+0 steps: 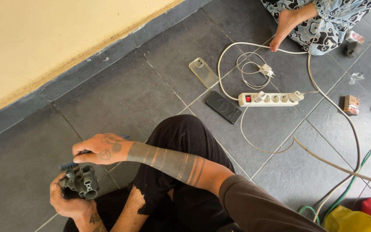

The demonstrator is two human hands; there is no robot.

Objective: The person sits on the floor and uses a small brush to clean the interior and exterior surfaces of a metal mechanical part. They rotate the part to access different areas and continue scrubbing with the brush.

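My left hand point(67, 202) cradles a grey metal carburetor body point(82, 182) from below, at the lower left of the view. My right hand point(99, 149) reaches across my knee and pinches a small blue-bristled brush point(68, 165), whose bristles touch the top of the carburetor body. My legs in black trousers point(181, 137) are crossed on the grey tile floor point(121, 99).
A white power strip point(269, 99) with plugs and a red switch lies on the tiles beside a black phone point(223, 106) and a clear phone case point(203, 72). White and green cables point(357, 141) trail right. Another person's bare foot point(284, 25) rests at the top.
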